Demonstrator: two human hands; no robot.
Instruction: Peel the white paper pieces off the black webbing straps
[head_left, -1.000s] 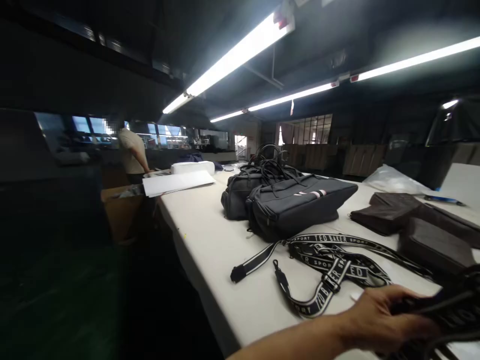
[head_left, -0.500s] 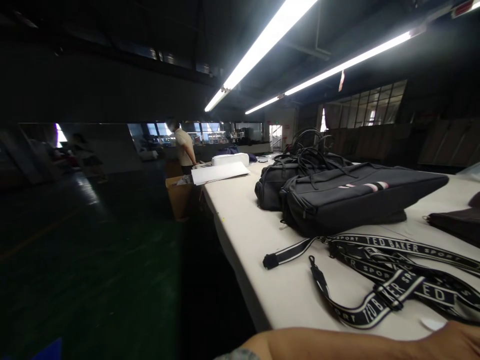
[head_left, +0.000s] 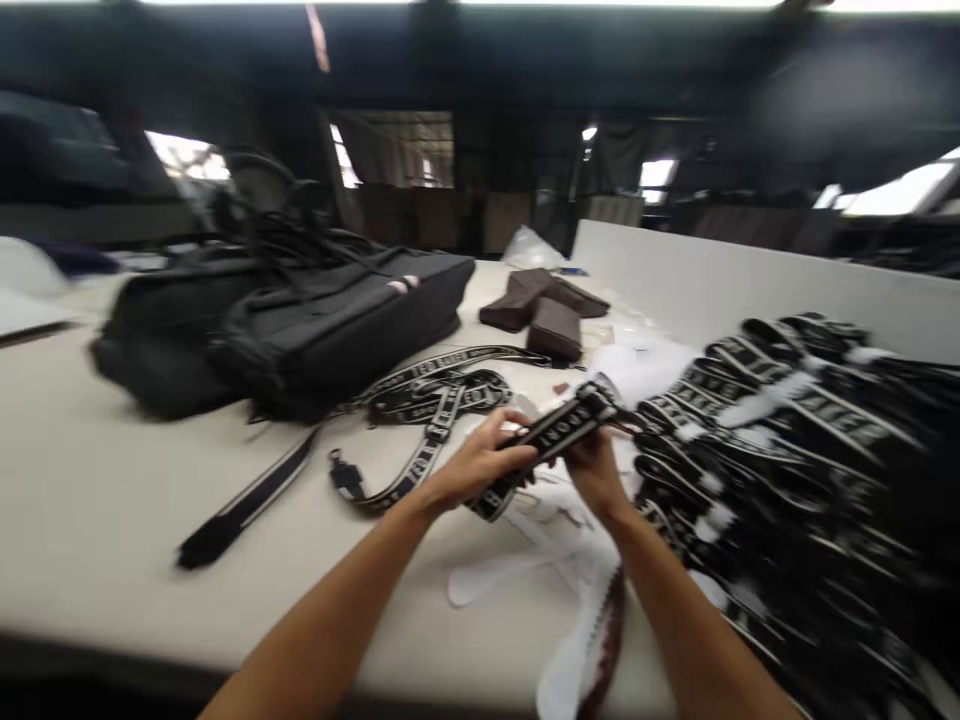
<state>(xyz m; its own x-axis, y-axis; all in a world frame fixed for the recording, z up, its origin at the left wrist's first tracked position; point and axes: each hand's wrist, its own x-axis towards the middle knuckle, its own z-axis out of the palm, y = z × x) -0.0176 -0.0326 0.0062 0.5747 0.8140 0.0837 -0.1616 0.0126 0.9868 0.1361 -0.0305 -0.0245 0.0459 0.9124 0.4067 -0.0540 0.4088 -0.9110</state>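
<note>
A folded black-and-white lettered strap (head_left: 559,430) is held between both hands over the table. My left hand (head_left: 491,458) grips its left part, fingers wrapped over it. My right hand (head_left: 592,465) holds the other end from below, its fingers partly hidden behind the strap. Beyond my left hand, loose lettered straps (head_left: 439,430) lie on the white table (head_left: 97,500), one ending in a dark clip. White paper strips (head_left: 502,572) lie under and in front of my hands. To the right is a large heap of bundled straps (head_left: 817,420) with white wraps.
Two black bags (head_left: 322,340) with handles stand at the back left. Dark brown pouches (head_left: 555,325) and a clear plastic bag (head_left: 532,248) lie at the back centre. A white panel (head_left: 750,290) edges the back right. White sheets (head_left: 26,310) are at the far left.
The view has swung right and down, bringing both hands, the strap heap and the pouches into view. A folded strap is now seen in my hands. The distant person has left the view.
</note>
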